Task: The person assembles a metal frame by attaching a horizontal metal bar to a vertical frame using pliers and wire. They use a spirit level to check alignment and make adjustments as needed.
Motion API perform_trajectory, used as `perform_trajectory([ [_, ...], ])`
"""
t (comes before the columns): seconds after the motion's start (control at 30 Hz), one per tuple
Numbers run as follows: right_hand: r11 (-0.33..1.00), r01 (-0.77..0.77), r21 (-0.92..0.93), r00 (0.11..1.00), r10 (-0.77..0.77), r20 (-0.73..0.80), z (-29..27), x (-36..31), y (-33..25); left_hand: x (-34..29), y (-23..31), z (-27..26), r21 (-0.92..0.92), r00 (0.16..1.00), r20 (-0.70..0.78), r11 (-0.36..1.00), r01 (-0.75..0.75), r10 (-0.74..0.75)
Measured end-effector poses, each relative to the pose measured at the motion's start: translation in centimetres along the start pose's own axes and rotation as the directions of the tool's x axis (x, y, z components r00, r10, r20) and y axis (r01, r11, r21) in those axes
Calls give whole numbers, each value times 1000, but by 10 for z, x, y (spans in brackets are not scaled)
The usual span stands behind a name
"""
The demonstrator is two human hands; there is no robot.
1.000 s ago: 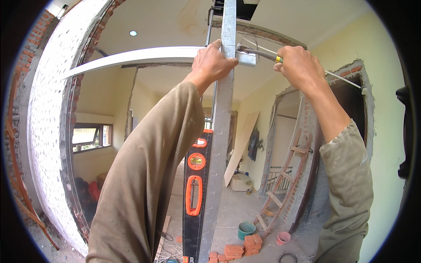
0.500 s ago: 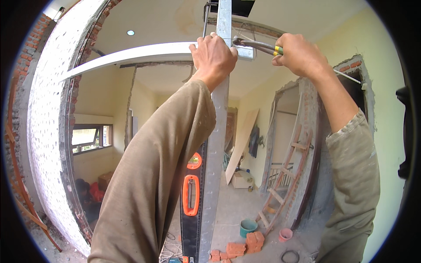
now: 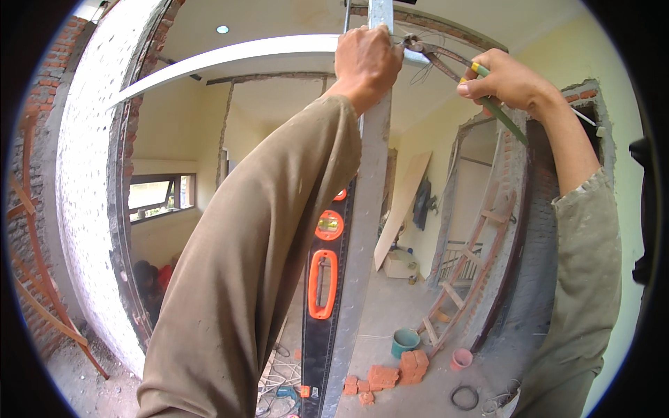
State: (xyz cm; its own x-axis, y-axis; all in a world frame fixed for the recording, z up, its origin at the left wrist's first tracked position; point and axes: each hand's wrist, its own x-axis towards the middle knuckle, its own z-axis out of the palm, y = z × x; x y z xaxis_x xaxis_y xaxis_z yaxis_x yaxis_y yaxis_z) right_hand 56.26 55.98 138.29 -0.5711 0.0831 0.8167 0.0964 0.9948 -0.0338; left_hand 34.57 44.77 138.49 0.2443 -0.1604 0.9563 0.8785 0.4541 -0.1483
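Observation:
A grey metal post (image 3: 368,160) stands upright in front of me, and a pale horizontal bar (image 3: 237,57) crosses it near the top. My left hand (image 3: 367,66) is wrapped around the post at this crossing. In my right hand (image 3: 512,83) is a pair of pincers (image 3: 415,46) with green and yellow handles, which are spread apart. Their jaws are beside the crossing, by a thin wire (image 3: 421,75); whether they grip it I cannot tell. A black spirit level (image 3: 322,348) with orange parts stands upright along the post's left side.
A white rough wall edge (image 3: 83,174) rises at left. Beyond the post are a wooden ladder (image 3: 454,296), a green bucket (image 3: 405,341), a pink bucket (image 3: 461,359), stacked red bricks (image 3: 414,366) and a leaning board (image 3: 403,209). Cables (image 3: 275,380) lie on the floor.
My view has shifted, so the scene sits differently. The pincers' handles, close together before, are now spread. My left hand stays at the crossing.

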Motion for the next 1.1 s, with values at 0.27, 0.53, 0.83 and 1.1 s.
perform_trajectory([
  [0.27,982,-109,155,989,91,114,5,-8,-3,2,-2,4,-37,999,-38,999,-10,9],
  [0.53,938,-146,314,980,92,179,11,-10,-2,2,-5,16,-51,990,-122,996,-73,67],
  [0.83,728,-210,652,959,24,282,46,-22,10,1,-3,19,-57,1000,-7,998,7,-8],
  [1.1,482,-266,835,916,-145,375,51,-36,15,-2,0,25,-64,999,-40,998,25,-27],
])
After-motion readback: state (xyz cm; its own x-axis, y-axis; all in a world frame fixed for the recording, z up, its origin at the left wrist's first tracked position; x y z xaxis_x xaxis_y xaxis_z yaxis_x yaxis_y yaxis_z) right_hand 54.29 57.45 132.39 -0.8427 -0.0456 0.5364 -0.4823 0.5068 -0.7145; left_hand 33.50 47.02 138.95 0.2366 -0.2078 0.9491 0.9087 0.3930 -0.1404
